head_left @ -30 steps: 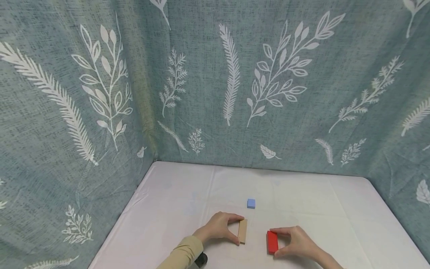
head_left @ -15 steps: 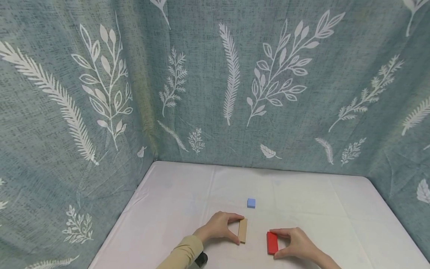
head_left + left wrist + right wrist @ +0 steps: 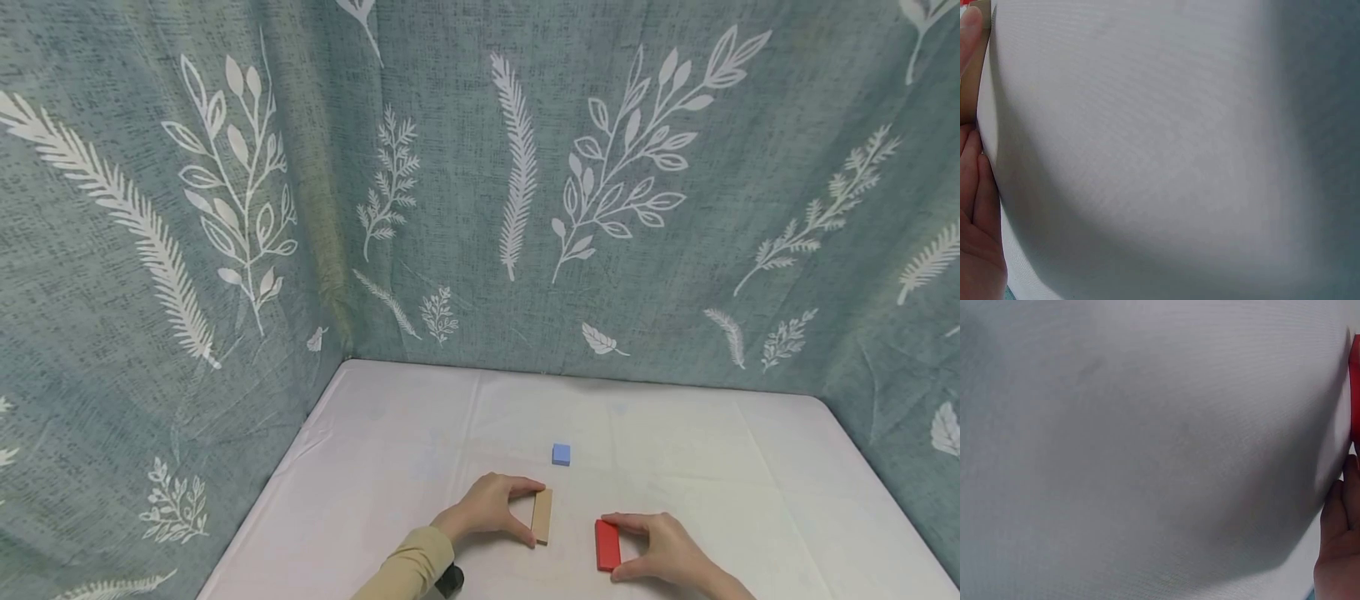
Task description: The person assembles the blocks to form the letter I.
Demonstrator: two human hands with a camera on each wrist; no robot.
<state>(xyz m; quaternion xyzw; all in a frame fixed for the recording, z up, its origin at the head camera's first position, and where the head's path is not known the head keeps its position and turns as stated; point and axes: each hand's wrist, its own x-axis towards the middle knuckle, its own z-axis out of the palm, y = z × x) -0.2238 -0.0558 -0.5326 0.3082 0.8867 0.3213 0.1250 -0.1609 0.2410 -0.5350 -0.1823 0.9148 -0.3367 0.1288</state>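
My left hand (image 3: 489,507) holds a narrow tan wooden block (image 3: 542,517) by its two ends, thumb at the near end and fingers at the far end. To the right of it, my right hand (image 3: 660,547) grips a red rectangular block (image 3: 608,546) the same way, end to end. Both blocks are low at the white tabletop, with a gap between them. In the left wrist view the tan block (image 3: 974,75) shows at the left edge between thumb and fingers. The right wrist view catches only a strip of the red block (image 3: 1355,394) at its right edge.
A small blue block (image 3: 561,454) lies on the white-covered table (image 3: 420,408), beyond both hands. A dark round object (image 3: 450,579) sits by the left sleeve. Blue-green leaf-patterned curtains (image 3: 450,167) rise along the table's far and side edges.
My right hand and the red block have shifted slightly toward me. The left hand, the tan block and the blue block have stayed in place.
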